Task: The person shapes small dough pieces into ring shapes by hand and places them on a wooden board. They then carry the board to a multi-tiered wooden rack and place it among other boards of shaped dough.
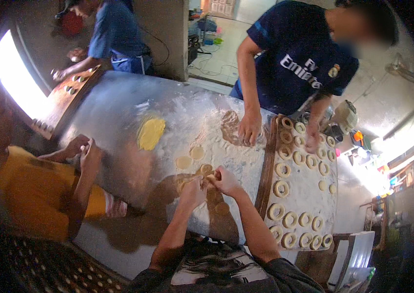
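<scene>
My left hand (193, 192) and my right hand (225, 181) meet over the floured near part of the table, fingers closed and pinched together. Between their fingertips is a small pale piece of dough (210, 177), mostly covered by the fingers. Just beyond them lie flat round dough discs, one (183, 162) to the left, another (197, 153) farther back, and a third (206, 169) right by my fingertips. Another disc (222, 209) rests in shadow between my forearms.
Rows of dough rings (281, 188) sit on a floured board (304, 188) at right, behind a wooden edge (267, 180). A yellow flattened mass (151, 133) lies on the metal table (119, 112). Co-workers stand at left, far left and far right; the far-right person's hands are over flour and rings.
</scene>
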`<state>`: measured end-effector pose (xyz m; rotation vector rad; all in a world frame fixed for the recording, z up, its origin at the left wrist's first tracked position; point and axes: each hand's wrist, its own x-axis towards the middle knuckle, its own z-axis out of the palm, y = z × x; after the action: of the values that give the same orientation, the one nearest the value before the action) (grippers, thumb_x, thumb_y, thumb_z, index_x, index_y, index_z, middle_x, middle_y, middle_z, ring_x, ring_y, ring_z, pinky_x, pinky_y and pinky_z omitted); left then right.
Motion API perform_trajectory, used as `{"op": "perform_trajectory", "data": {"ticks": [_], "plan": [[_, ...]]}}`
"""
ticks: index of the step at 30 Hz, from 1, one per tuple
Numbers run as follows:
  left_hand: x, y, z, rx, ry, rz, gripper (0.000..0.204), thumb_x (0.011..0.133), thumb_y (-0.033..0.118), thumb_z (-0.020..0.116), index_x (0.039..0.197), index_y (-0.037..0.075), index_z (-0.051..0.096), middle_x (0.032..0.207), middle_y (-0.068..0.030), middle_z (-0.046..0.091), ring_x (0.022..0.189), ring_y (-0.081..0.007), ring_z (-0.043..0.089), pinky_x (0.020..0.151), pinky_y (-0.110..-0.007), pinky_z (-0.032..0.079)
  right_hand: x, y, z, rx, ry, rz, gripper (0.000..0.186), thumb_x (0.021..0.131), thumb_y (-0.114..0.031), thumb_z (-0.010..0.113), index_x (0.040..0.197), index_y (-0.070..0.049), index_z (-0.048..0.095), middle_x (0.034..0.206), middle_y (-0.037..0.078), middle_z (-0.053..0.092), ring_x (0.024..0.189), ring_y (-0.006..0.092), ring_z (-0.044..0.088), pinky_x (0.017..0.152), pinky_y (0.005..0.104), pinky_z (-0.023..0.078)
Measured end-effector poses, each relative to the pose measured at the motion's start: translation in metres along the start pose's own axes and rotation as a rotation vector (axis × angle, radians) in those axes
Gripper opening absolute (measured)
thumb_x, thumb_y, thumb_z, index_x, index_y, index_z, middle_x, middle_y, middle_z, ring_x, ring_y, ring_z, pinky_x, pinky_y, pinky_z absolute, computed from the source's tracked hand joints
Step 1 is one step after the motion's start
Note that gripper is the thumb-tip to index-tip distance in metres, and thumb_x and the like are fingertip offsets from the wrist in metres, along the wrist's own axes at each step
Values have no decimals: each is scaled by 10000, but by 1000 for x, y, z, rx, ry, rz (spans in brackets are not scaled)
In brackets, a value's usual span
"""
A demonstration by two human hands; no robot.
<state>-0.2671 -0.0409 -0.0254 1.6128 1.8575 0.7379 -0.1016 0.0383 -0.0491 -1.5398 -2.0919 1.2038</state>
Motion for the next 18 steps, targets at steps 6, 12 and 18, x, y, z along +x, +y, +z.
{"op": "perform_trajectory", "data": {"ticks": [6,12,18], "plan": [[22,23,-12,-260,-106,189,377,860,342,731,1052,21,692,858,-114,705,803,-203,682,739,-363,531,-44,5,-28,545,98,-182,443,865,-142,749,1185,-51,456,1040,37,481,938,133,553,747,299,512],[24,54,-35,-229,-286,34,362,793,189,752,1054,-41,651,986,-161,665,879,-261,633,801,-404,504,-47,-57,-41,160,338,-23,580,749,-97,722,1255,-42,442,1013,116,536,956,288,567,883,372,473],[17,91,24,-68,183,488,404,837,2,561,1225,-65,474,1147,-241,531,1091,-423,520,966,-534,396,-80,-25,-51,937,295,-139,574,826,-32,635,1356,-52,415,1019,41,565,952,189,580,872,304,445]]}}
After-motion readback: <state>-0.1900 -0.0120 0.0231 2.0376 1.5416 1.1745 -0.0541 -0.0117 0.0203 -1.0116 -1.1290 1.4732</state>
